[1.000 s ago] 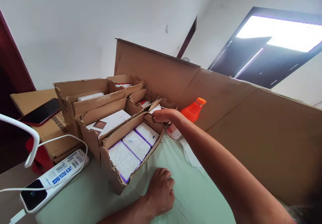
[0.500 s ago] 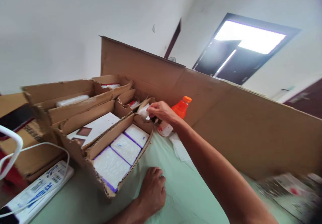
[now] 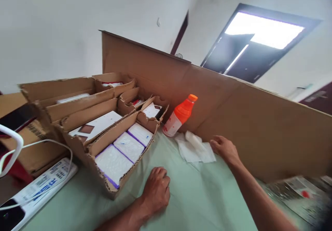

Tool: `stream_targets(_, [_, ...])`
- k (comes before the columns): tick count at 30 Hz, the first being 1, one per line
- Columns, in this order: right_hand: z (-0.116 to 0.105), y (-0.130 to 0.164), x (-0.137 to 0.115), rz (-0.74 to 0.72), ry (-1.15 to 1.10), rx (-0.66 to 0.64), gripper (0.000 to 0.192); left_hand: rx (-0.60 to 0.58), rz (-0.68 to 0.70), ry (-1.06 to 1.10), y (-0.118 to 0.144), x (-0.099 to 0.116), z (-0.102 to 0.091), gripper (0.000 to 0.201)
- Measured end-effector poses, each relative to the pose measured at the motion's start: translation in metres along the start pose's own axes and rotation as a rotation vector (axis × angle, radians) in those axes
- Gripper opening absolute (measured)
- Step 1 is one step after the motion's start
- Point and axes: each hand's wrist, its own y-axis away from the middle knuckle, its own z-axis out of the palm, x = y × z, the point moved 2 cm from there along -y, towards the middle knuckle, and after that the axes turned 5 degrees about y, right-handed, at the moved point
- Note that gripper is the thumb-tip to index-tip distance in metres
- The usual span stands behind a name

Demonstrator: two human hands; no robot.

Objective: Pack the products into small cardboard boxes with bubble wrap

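Observation:
My left hand [image 3: 157, 191] rests on the pale green cloth [image 3: 197, 193] with its fingers curled in and nothing seen in them. At the right edge of some white tissues [image 3: 195, 151], my right hand [image 3: 224, 149] is low over the cloth, fingers bent together with no object showing. One tissue piece is folded or crumpled and lies on top of the flat ones. Left of the tissues, a bottle [image 3: 181, 115] with an orange cap and a pale label leans to the right in view. Beside it stands a small cardboard compartment with a white box [image 3: 152, 110].
A divided cardboard organizer [image 3: 111, 189] on the left holds white packs with purple edges [image 3: 129, 146] and a white box [image 3: 100, 123]. A power strip [image 3: 44, 193] with a white cable is at lower left. A cardboard wall [image 3: 254, 127] runs behind. Clear plastic packaging [image 3: 298, 193] lies right.
My right hand has moved right and down from the small compartment beside the bottle to the tissues. The white tissue it held now lies on the others. My left hand stays put.

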Motion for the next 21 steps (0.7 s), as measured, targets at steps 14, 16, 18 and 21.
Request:
stream_targets(14, [0.187, 0.026, -0.345, -0.996, 0.438, -0.826, 0.031, 0.003, 0.015, 0.062, -0.012, -0.015, 0.006, 0.016])
stream_targets(16, [0.208, 0.026, -0.352, -0.942, 0.495, -0.917, 0.016, 0.008, 0.007, 0.07, -0.014, -0.017, 0.005, 0.017])
stream_targets(18, [0.218, 0.027, -0.352, -0.864, 0.538, -0.993, 0.017, 0.012, 0.002, 0.077, -0.015, -0.017, 0.005, 0.016])
stream_targets(21, [0.218, 0.029, -0.347, -0.712, 0.517, -1.033, 0.024, 0.015, -0.003, 0.085, -0.009, -0.013, 0.005, 0.019])
